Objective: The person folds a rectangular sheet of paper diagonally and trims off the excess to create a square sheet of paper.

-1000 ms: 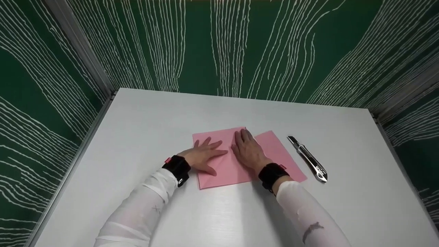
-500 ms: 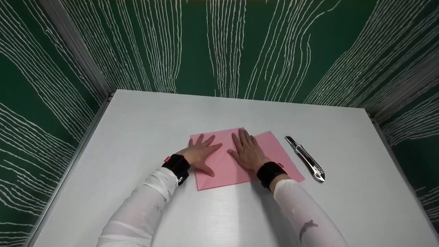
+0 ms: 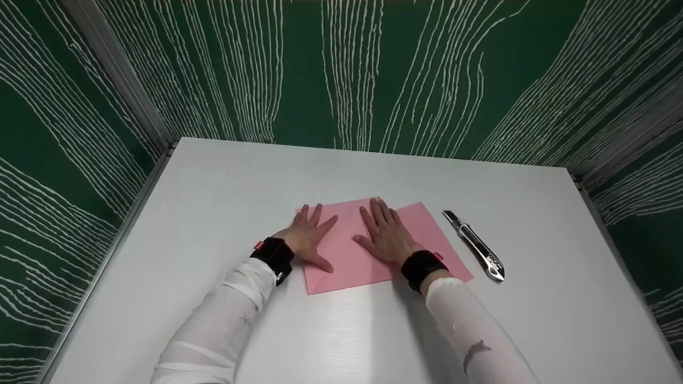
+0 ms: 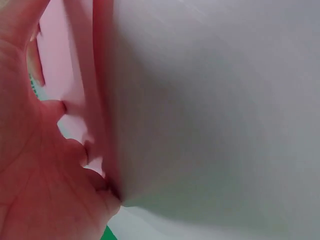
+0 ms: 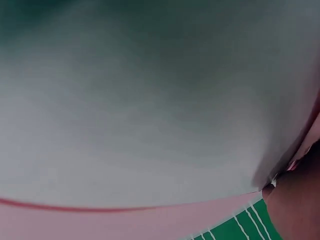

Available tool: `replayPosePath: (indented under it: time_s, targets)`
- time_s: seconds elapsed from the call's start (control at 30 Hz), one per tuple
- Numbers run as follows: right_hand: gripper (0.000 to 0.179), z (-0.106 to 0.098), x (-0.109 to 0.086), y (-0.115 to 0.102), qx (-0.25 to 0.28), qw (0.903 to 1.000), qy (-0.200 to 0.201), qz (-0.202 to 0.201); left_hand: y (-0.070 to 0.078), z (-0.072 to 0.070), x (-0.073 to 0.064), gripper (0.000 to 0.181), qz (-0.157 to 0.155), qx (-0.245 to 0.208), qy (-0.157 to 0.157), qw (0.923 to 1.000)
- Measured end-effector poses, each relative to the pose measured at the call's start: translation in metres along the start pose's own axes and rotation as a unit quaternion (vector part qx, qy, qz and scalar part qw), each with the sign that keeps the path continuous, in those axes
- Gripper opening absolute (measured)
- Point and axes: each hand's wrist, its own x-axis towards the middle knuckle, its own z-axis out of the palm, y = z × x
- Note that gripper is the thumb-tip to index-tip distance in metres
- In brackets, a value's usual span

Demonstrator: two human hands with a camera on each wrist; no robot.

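Note:
A pink sheet of paper [image 3: 352, 266], its left part layered, lies on the white table. A further pink flap [image 3: 427, 226] sticks out at an angle on the right. My left hand [image 3: 307, 240] rests with fingers spread over the paper's left side, the thumb pointing toward its near edge. My right hand [image 3: 388, 237] lies flat across the place where the upper layer meets the flap, fingertips at the far corner. In the left wrist view, fingertips touch the pink paper [image 4: 82, 45] beside its edge. The right wrist view has only a strip of paper [image 5: 100, 225] and part of the hand.
A utility knife [image 3: 474, 245] with its blade end pointing away lies right of the paper. Green panels [image 3: 304, 80] with white wavy lines stand behind the white table [image 3: 240, 176] and along both sides.
My left hand has slid left across the paper toward its left edge, its fingers turning to point farther away. My right thumb has spread away from the fingers.

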Motion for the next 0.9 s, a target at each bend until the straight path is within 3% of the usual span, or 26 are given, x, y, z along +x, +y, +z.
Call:
replayPosePath:
  time_s: [0.17, 0.3, 0.47, 0.63, 0.73, 0.9]
  targets:
    - [0.081, 0.000, -0.001, 0.000, -0.002, 1.0000, 0.007, 0.002, 0.006, -0.003, -0.004, 0.104, 0.053, -0.005, -0.032, 0.9981]
    - [0.079, -0.001, -0.002, -0.002, 0.000, 1.0000, 0.002, 0.006, 0.008, 0.004, -0.007, 0.083, 0.074, 0.003, -0.018, 0.9971]
    - [0.080, -0.001, -0.001, -0.003, 0.008, 0.9999, 0.000, 0.009, 0.007, 0.019, -0.008, 0.088, 0.056, 0.031, 0.053, 0.9966]
    - [0.084, 0.001, 0.001, -0.002, 0.063, 0.9974, -0.030, 0.020, 0.004, 0.031, -0.005, 0.095, 0.034, 0.054, 0.106, 0.9923]
    - [0.086, 0.003, 0.001, 0.001, 0.077, 0.9959, -0.045, 0.015, 0.003, 0.032, -0.004, 0.097, 0.029, 0.066, 0.111, 0.9912]
    - [0.091, 0.000, -0.005, 0.011, 0.095, 0.9940, -0.052, -0.017, 0.003, 0.026, -0.004, 0.111, 0.024, 0.090, 0.083, 0.9922]
